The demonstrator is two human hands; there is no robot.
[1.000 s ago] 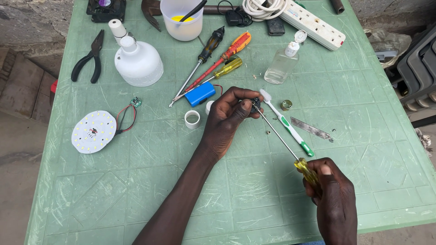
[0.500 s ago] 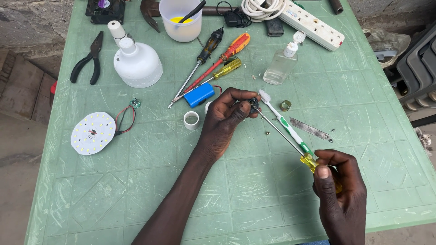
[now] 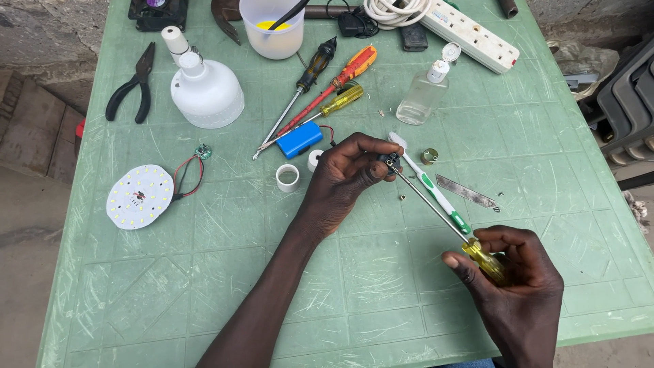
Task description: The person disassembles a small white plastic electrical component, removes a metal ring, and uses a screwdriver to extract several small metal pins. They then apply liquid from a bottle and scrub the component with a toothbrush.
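Both hands work over the middle of the green plastic table (image 3: 204, 272). Left hand (image 3: 340, 178) is curled, its fingertips pinched tight on a small dark part (image 3: 390, 161) held just above the tabletop; most of that part is hidden by the fingers, so only a dark, knobbly bit shows. Right hand (image 3: 514, 289) is closed round the clear yellow handle of a screwdriver (image 3: 436, 208), whose thin steel shaft slants up and left until its tip meets the dark part.

Against half a second ago, the right hand sits much the same, with the thumb laid further along the handle; a second ago it was lower, near the front edge. The left hand has hardly shifted.

Largest of the things about is the white lamp dome (image 3: 206, 92) at the upper left, then the white power strip (image 3: 470, 31) along the far edge and the cup (image 3: 271, 31) beside it. A round white LED disc (image 3: 139, 196) lies to the left with red and black wires. A clear bottle (image 3: 422, 99), black pliers (image 3: 129, 92), three spare screwdrivers (image 3: 320, 95), a blue battery (image 3: 298, 140), a green and white toothbrush (image 3: 429, 184) just beside the shaft, a metal blade (image 3: 466, 192) and a white ring (image 3: 287, 177) follow.

Open table spreads across the near left and between the forearms; the right hand is near the front edge.
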